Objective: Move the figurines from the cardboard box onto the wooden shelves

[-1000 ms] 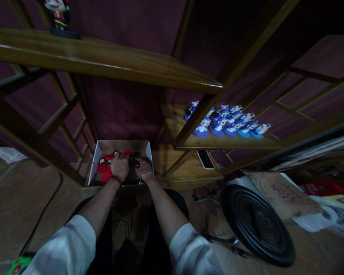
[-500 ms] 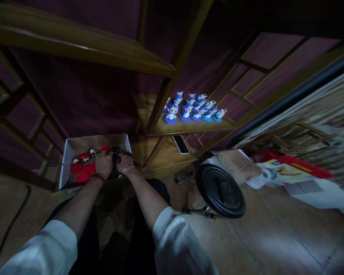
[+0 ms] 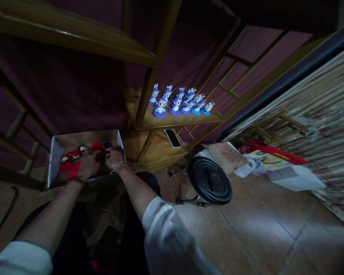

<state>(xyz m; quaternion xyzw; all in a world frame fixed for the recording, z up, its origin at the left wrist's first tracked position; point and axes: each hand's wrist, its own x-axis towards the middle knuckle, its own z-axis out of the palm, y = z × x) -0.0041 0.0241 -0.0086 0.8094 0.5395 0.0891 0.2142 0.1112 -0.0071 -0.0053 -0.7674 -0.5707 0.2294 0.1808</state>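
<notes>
An open cardboard box (image 3: 50,164) with white outer sides stands at the lower left. Inside lie red-based figurines (image 3: 65,166) with dark hair. My left hand (image 3: 88,164), with a red bead bracelet, reaches over the figurines; its fingertips are too dark to make out. Beside it, at the box's right end, my right hand (image 3: 114,157), wearing a silver bangle, has its fingers bent round something small and dark that I cannot make out. A round red piece (image 3: 96,146) lies just beyond my hands.
Several purple and blue figurines (image 3: 176,105) stand on a wooden shelf (image 3: 149,121). A phone (image 3: 172,138) lies on the lower shelf. Right of it are a round black stool (image 3: 209,180), a brown bag (image 3: 225,154) and a red and yellow box (image 3: 275,156).
The whole view has shifted, so the box and shelf appear further left. My left hand has moved toward the front of the box, over the red pieces, while my right stays at the right end.
</notes>
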